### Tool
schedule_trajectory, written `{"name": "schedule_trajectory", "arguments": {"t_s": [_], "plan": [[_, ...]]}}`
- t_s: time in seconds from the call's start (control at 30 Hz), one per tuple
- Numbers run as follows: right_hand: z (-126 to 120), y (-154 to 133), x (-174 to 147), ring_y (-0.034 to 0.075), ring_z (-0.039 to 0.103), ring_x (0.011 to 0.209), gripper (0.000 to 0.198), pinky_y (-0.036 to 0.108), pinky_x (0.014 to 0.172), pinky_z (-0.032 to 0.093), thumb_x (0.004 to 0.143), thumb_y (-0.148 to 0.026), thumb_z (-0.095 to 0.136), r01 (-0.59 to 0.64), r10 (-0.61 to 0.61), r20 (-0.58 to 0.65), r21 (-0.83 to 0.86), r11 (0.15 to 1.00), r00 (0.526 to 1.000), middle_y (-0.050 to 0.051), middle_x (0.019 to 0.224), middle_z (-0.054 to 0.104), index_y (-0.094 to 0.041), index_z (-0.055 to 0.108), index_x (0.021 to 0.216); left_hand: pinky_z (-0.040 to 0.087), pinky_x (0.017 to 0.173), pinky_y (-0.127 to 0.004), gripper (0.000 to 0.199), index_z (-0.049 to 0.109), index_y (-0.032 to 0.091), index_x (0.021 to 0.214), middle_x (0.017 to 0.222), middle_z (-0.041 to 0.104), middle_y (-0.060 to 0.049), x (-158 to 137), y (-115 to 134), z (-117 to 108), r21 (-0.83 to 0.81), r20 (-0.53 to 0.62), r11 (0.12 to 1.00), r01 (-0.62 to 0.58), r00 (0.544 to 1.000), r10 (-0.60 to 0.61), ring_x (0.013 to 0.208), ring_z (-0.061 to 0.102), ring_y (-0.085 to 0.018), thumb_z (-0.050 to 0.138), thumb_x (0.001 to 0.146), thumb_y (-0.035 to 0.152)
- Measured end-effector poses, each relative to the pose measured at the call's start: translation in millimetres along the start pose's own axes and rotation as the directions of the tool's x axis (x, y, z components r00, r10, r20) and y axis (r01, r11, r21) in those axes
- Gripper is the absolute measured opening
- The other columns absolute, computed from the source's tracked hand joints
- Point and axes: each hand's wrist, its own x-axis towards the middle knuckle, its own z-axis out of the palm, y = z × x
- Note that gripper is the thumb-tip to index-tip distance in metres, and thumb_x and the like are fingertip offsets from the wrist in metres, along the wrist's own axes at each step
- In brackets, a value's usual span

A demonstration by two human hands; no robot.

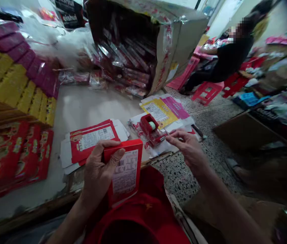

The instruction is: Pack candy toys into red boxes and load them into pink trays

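My left hand (101, 169) is closed round a red box (125, 173), held upright over the table's front edge with its white printed panel facing me. A red tape dispenser (148, 124) with a pale roll stands to the right. At its cutter end my right hand (186, 145) pinches what looks like a thin strip of clear tape, only faintly visible. Under the dispenser lie clear printed wrappers (154, 150). Flattened red cartons (92, 139) rest just behind my left hand, and yellow and magenta flat cartons (167, 110) lie beyond the dispenser.
A large cardboard box (181, 44) on its side spills clear-wrapped packets (133, 61). Stacked yellow boxes (8, 81), magenta boxes (35, 64) and red boxes (16, 149) fill the left. Across the floor a person (232, 51) sits near a pink stool (206, 92). A dark carton (250, 128) stands right.
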Motion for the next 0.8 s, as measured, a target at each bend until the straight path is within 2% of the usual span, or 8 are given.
{"name": "schedule_trajectory", "arguments": {"t_s": [0.1,0.23,0.3,0.47,0.57,0.63,0.7,0.8], "plan": [[1,17,-18,0.015,0.056,0.075,0.037,0.030,0.076,0.041,0.071,-0.052,0.087,-0.196,0.186,0.072,0.162,0.967,0.980,0.001,0.077,0.067,-0.018,0.072,0.074,0.047,0.061,-0.022,0.025,0.065,0.021,0.100,0.085,0.069,0.002,3,-3,5,0.017,0.048,1.000,0.003,0.999,-0.004,0.071,0.062,-0.014,0.073,0.091,0.044],[12,42,-17,0.014,0.057,0.067,0.044,0.030,0.071,0.045,0.064,-0.056,0.089,-0.332,0.294,0.163,0.315,0.889,0.942,0.001,0.070,0.067,-0.019,0.067,0.073,0.047,0.062,-0.024,0.028,0.066,0.022,0.101,0.084,0.068,0.002,11,-4,11,0.101,0.108,0.994,-0.033,0.994,0.022,0.071,0.060,-0.015,0.071,0.092,0.047],[15,54,-9,0.015,0.058,0.066,0.043,0.031,0.070,0.046,0.066,-0.056,0.087,-0.282,0.252,0.137,0.287,0.915,0.958,0.001,0.069,0.066,-0.020,0.066,0.074,0.046,0.063,-0.024,0.028,0.066,0.022,0.101,0.083,0.067,0.001,18,-6,14,0.155,0.132,0.985,-0.071,0.990,0.050,0.071,0.060,-0.015,0.068,0.094,0.049],[-5,53,-5,0.016,0.054,0.063,0.032,0.031,0.062,0.040,0.081,-0.050,0.075,-0.017,0.017,0.000,-0.134,0.991,1.000,0.003,0.068,0.067,-0.019,0.068,0.074,0.043,0.058,-0.022,0.033,0.064,0.021,0.101,0.078,0.066,0.002,41,-19,21,0.111,0.252,0.994,-0.025,0.968,-0.004,0.066,0.058,-0.014,0.067,0.094,0.053],[-21,15,-7,0.015,0.056,0.065,0.029,0.030,0.063,0.042,0.086,-0.047,0.073,0.084,-0.057,0.197,-0.130,0.988,0.979,0.002,0.070,0.067,-0.019,0.070,0.080,0.042,0.054,-0.020,0.038,0.060,0.020,0.099,0.073,0.063,0.002,55,-29,30,-0.014,0.385,0.998,0.054,0.922,-0.044,0.061,0.056,-0.013,0.066,0.092,0.057],[-23,-18,0,0.014,0.058,0.067,0.025,0.029,0.065,0.042,0.088,-0.043,0.072,0.181,-0.111,0.423,-0.128,0.975,0.899,0.001,0.072,0.068,-0.019,0.071,0.082,0.040,0.052,-0.020,0.042,0.058,0.019,0.096,0.069,0.059,0.004,62,-32,37,-0.093,0.452,0.991,0.095,0.891,-0.043,0.057,0.052,-0.011,0.065,0.091,0.060],[-15,-48,13,0.014,0.059,0.070,0.018,0.028,0.066,0.041,0.090,-0.035,0.070,0.342,-0.183,0.611,-0.153,0.927,0.770,0.001,0.077,0.069,-0.019,0.073,0.084,0.037,0.051,-0.020,0.044,0.058,0.018,0.094,0.067,0.056,0.004,66,-32,44,-0.127,0.485,0.987,0.096,0.874,-0.023,0.054,0.049,-0.010,0.063,0.091,0.061],[10,-80,35,0.012,0.055,0.070,0.012,0.027,0.067,0.037,0.091,-0.022,0.066,0.640,-0.241,0.788,-0.236,0.731,0.567,0.000,0.076,0.068,-0.018,0.073,0.082,0.036,0.053,-0.020,0.040,0.061,0.017,0.096,0.069,0.057,0.004,66,-27,48,-0.118,0.498,0.992,0.038,0.867,0.026,0.056,0.047,-0.009,0.063,0.091,0.056]]}}
